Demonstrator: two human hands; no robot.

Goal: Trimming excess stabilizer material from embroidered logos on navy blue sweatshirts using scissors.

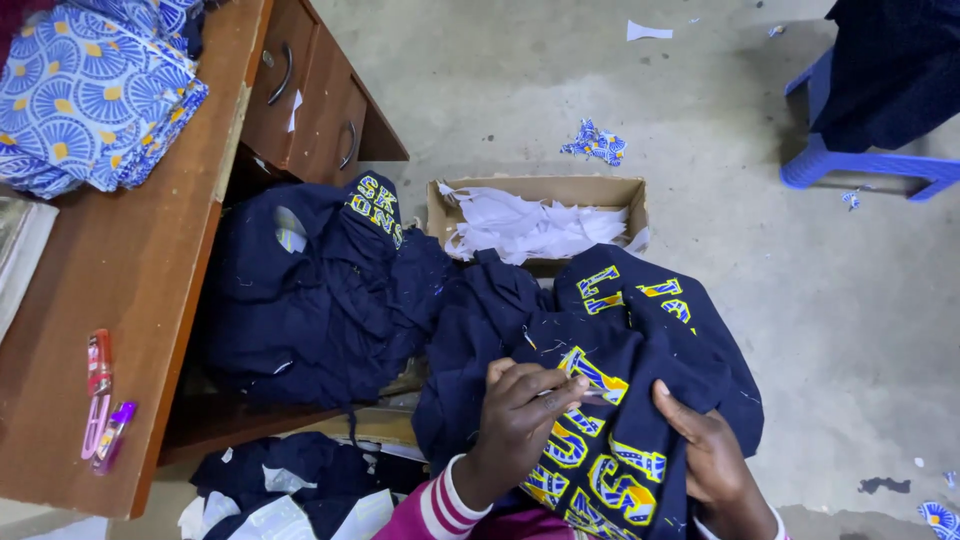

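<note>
A navy blue garment with yellow and blue patterned letters sewn on lies bunched over my lap at the bottom centre. My left hand rests on it with fingers curled, pinching at one of the letters. My right hand grips a fold of the same garment at its right side. Whether a small tool is in my left fingers is too small to tell.
A pile of more navy garments sits to the left, against a brown wooden desk with drawers. On the desk lie folded blue patterned fabric and small pink and purple items. A cardboard box holds white scraps. A blue plastic chair stands top right.
</note>
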